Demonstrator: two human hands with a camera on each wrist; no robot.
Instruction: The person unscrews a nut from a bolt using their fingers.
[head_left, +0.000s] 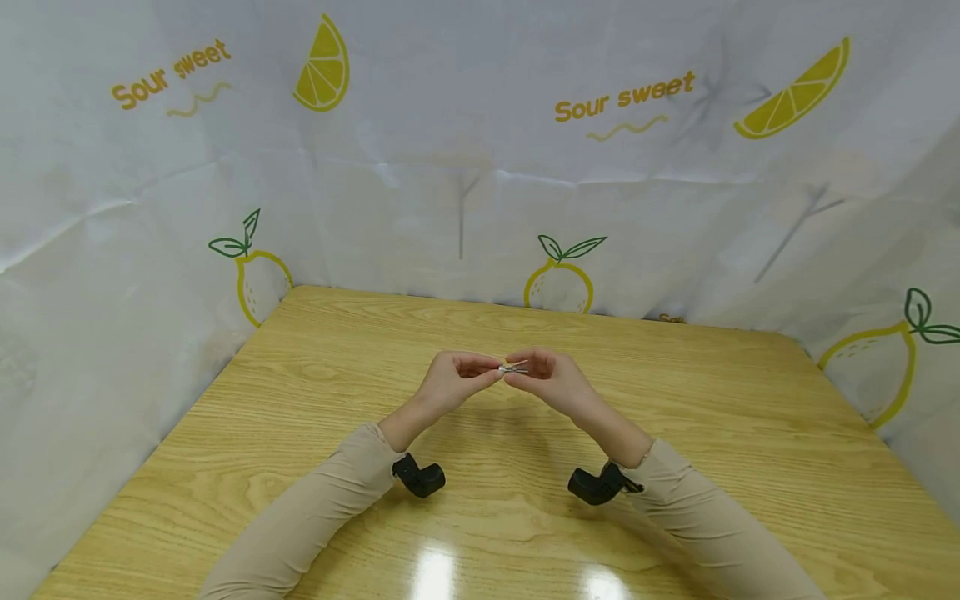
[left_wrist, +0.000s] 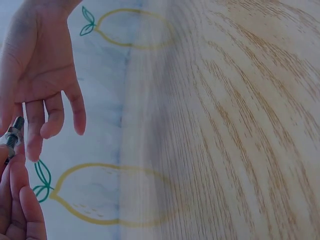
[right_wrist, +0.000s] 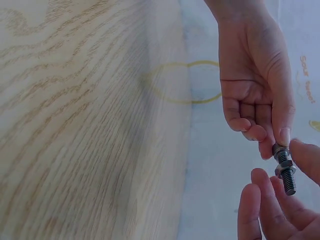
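A small metal bolt [right_wrist: 289, 184] with a nut [right_wrist: 285, 168] on its thread is held between both hands above the wooden table. My left hand [head_left: 448, 383] pinches the bolt by its head end between thumb and fingers. In the right wrist view, the threaded end points away from the left hand. My right hand [head_left: 558, 385] has its thumb [right_wrist: 306, 159] and fingers curled about the nut and thread. In the left wrist view, the threaded end of the bolt shows beside the right hand's fingers; left fingers partly hide the head end.
The light wooden table [head_left: 315, 358] spreads below both hands. White cloth [head_left: 420, 208] printed with lemons and words stands around its back and sides. Black wrist mounts [head_left: 596, 485] hang under both sleeves. A small brown item [head_left: 672, 318] lies at the table's back edge.
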